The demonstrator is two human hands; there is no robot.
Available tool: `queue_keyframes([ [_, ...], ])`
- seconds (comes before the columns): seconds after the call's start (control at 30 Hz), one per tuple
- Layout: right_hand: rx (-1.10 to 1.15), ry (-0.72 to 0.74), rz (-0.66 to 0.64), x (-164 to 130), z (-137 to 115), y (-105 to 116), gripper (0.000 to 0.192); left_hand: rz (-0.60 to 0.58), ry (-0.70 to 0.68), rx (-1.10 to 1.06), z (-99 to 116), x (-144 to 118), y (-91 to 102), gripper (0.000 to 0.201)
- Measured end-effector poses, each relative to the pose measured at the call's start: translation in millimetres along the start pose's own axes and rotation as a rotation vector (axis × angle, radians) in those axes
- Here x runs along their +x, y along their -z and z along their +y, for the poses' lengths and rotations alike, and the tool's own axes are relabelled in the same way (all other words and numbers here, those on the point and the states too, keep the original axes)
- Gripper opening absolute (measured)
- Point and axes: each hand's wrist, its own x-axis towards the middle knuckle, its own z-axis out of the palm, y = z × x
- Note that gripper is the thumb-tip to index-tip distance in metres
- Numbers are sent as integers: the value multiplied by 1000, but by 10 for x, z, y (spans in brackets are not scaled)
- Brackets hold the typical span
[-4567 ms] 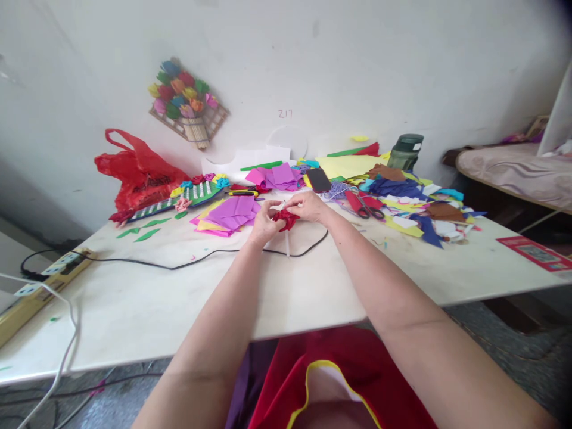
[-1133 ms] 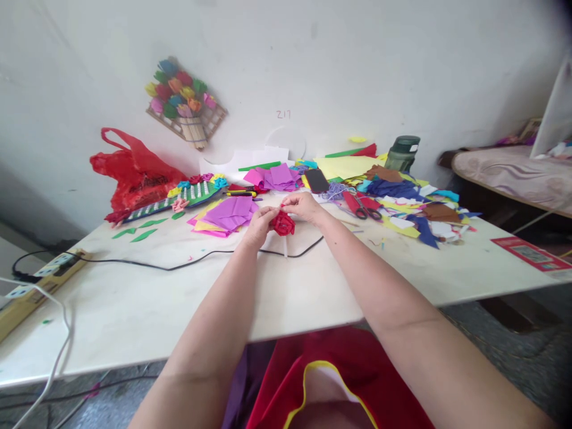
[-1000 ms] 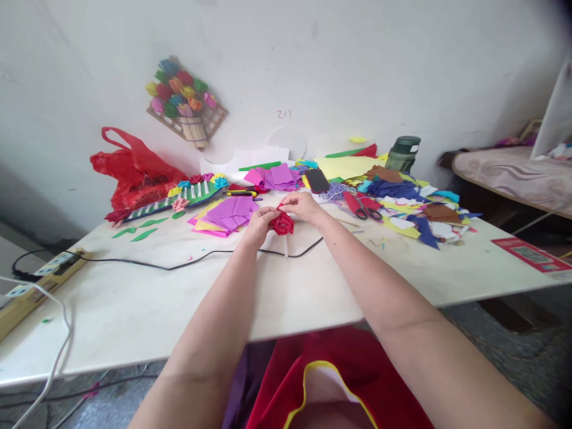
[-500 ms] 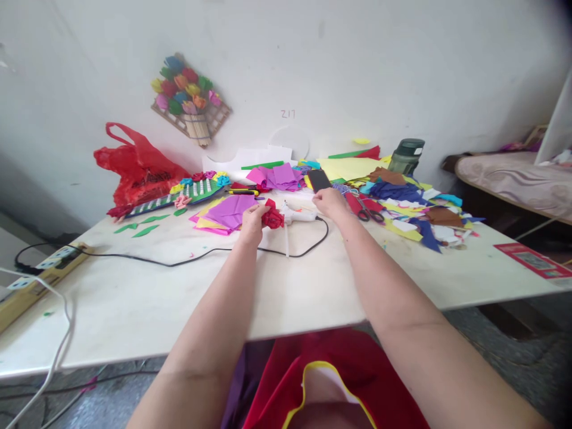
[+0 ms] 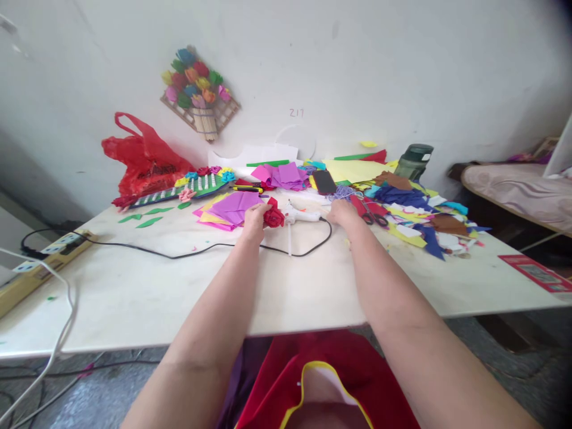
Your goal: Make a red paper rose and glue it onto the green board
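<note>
A red crepe-paper flower [image 5: 273, 214] is pinched in the fingers of my left hand [image 5: 254, 218], low over the table. Just right of it lies a white glue gun [image 5: 304, 215], its clear stand resting on the tabletop. My right hand [image 5: 343, 213] is down beside the glue gun's handle end and its black cord [image 5: 329, 232]. Its fingers are curled together, and whatever they hold, if anything, is hidden. Behind that hand is a dark phone [image 5: 324, 182], with scissors [image 5: 374, 217] to the right. Purple and yellow paper sheets [image 5: 235, 207] lie left of my left hand.
Green paper leaves [image 5: 149, 222] lie near a decorated green panel [image 5: 196, 189] and a red plastic bag [image 5: 149, 164]. Paper scraps [image 5: 402, 199] and a bottle [image 5: 414, 161] are at the right. A power strip [image 5: 53, 262] sits at the left edge.
My right hand has come down and slightly right, away from the phone. My left hand keeps hold of the red paper flower. The view has shifted a little.
</note>
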Motion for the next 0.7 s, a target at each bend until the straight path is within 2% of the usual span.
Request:
queue_keyframes([
  [0.13,43,-38,-7,41,30,-5,43,0,14,-5,-6,-1,-3,25],
  [0.23,114,-18,71,56,39,8,36,-20,15,2,-16,7,0,24],
  [0.33,224,76,177,28,-5,46,29,-37,11,28,-19,9,2,23],
  [0.4,346,177,201,-9,-68,76,34,-46,5,58,-17,4,-1,22],
  [0.53,646,356,142,-109,-236,132,38,-59,-4,111,-9,-21,-14,18],
  [0.7,842,470,54,-251,-421,194,31,-93,-18,135,1,-66,-19,18],
])
